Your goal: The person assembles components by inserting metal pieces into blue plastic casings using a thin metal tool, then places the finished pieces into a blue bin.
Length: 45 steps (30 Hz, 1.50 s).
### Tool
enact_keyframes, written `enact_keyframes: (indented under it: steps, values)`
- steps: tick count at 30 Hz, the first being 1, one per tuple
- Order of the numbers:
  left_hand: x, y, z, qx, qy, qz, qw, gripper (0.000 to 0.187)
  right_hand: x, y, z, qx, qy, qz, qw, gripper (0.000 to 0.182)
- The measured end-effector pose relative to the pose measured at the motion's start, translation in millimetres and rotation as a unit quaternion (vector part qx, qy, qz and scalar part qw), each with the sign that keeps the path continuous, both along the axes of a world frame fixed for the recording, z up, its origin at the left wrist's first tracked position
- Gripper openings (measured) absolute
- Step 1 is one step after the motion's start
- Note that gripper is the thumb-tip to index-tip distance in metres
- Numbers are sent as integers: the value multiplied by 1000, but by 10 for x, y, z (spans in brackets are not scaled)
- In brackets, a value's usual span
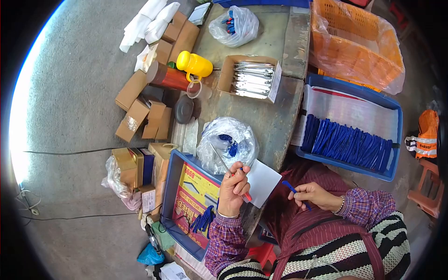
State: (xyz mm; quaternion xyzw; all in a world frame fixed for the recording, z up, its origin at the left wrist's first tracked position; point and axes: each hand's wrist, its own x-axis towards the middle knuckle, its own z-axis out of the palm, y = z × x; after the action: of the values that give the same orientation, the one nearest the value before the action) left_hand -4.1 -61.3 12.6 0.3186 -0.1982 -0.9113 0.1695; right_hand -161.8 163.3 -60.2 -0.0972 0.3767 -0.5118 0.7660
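My left hand (234, 186) grips a thin metal rod with a red handle (246, 196); the rod points up toward a clear plastic bag of blue parts (227, 142). A white card (264, 180) lies just right of that hand on the table edge. My right hand (313, 194) pinches a small slim blue piece (290, 186) over my lap. A blue tray (391, 140) filled with several rows of similar blue pieces sits above the right hand.
On the worn wooden table (270, 116) stand a cardboard box of silvery metal strips (252, 77), a yellow mug (193, 64) and another bag (233, 25). An orange basket (354, 42) is at the top right. A blue crate (171, 186) and small cardboard boxes (133, 119) sit on the floor at left.
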Motion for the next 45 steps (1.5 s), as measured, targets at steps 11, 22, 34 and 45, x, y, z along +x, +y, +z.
enact_keyframes:
  steps: [11,22,34,45]
  values:
    - [-16,125,-5,4,-23,-20,1000,16,-38,-4,-47,-3,27,15,1000,22]
    - [-21,151,-20,-16,-36,-41,998,10,-47,-51,-24,-1,22,21,1000,22]
    - [-85,437,-15,-482,-357,-200,775,8,144,-410,-110,-52,135,40,989,25]
    - [-71,526,-165,-676,-350,-199,617,12,232,-511,-127,-44,119,46,991,23]
